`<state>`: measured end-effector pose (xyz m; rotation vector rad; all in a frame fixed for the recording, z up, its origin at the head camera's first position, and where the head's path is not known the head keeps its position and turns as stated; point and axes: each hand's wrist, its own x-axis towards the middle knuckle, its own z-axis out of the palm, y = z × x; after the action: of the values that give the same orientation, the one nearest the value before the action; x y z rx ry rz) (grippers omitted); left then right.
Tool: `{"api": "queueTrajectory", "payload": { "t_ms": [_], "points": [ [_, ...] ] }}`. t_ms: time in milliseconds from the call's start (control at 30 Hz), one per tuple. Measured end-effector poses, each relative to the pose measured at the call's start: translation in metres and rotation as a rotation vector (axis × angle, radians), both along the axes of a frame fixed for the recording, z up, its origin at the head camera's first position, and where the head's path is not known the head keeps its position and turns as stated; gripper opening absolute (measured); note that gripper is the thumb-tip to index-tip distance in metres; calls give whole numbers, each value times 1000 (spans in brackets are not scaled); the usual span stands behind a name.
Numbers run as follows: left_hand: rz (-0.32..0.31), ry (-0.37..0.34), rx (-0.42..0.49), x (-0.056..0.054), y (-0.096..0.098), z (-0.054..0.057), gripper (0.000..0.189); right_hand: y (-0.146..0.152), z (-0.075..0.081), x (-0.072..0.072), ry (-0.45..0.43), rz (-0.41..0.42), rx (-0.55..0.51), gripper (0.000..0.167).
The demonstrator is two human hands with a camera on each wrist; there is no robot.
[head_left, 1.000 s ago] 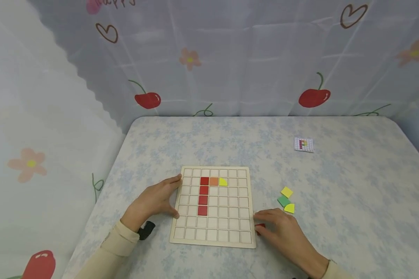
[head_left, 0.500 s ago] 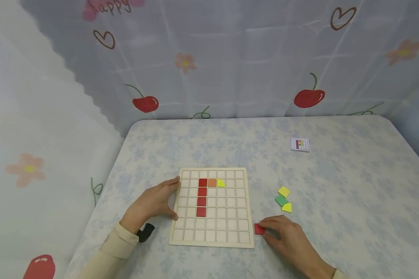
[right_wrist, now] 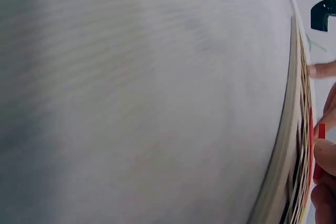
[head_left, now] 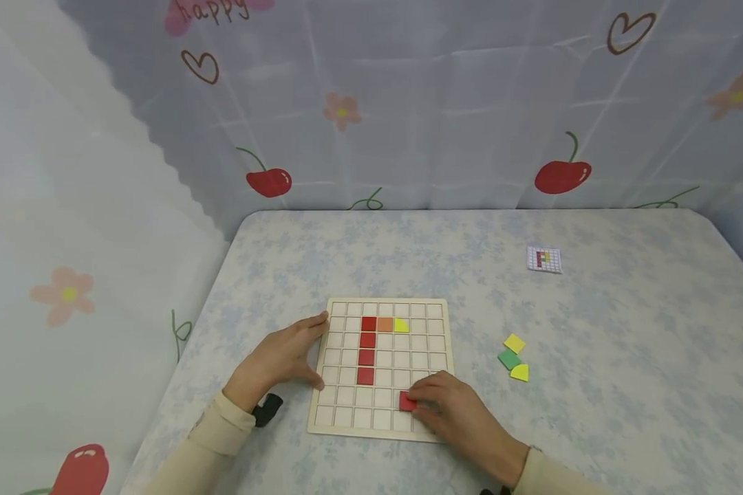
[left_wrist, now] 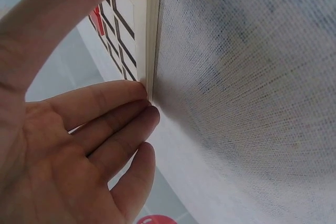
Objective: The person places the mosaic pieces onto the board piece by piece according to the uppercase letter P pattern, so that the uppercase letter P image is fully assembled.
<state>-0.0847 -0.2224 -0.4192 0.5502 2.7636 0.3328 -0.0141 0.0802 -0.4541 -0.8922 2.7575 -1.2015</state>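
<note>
A square wooden grid board [head_left: 340, 416] lies on the table. In its cells sit a column of several red square tiles [head_left: 367, 357], an orange tile [head_left: 385, 324] and a yellow quarter-round tile [head_left: 401, 326]. My left hand [head_left: 281, 357] rests against the board's left edge, thumb and fingers spread apart; in the left wrist view its fingertips [left_wrist: 149, 111] touch the board's side. Over the lower right cells, my right hand [head_left: 458, 416] pinches another red tile [head_left: 406, 401] between thumb and fingers. The right wrist view shows that tile edge-on, close over the board.
Right of the board lie a yellow square tile [head_left: 514, 344], a green tile [head_left: 510, 359] and a yellow quarter-round tile [head_left: 520, 372]. Farther back is a small card [head_left: 543, 260] printed with a coloured grid pattern. A printed curtain [head_left: 433, 124] hangs behind the table.
My right hand has picked up the red tile from the table beside the board and carried it left over the lower right cells. My left hand stays at the board's edge.
</note>
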Motion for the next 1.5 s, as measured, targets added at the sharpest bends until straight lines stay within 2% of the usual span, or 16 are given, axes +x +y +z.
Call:
{"api": "queueTrajectory", "payload": {
  "t_ms": [233,400,800,1033,1133,1267,1500],
  "points": [
    [2,-9,6,0,0,0,104,-40,-2,-13,-41,93,57,17],
    [4,-8,18,0,0,0,104,-55,0,-16,-9,124,115,15],
    [2,-9,-3,-2,-1,0,105,-68,9,-20,29,113,154,9],
    [11,-25,9,-1,-1,-1,106,-63,5,-18,20,118,132,12],
    [11,-24,9,-2,0,-2,106,-55,3,-16,11,81,93,14],
    [9,-21,8,-2,1,-3,107,-36,4,-16,-13,-21,60,17],
    [5,-30,6,-1,0,2,106,7,6,-16,-82,-244,133,21]
  ]
}}
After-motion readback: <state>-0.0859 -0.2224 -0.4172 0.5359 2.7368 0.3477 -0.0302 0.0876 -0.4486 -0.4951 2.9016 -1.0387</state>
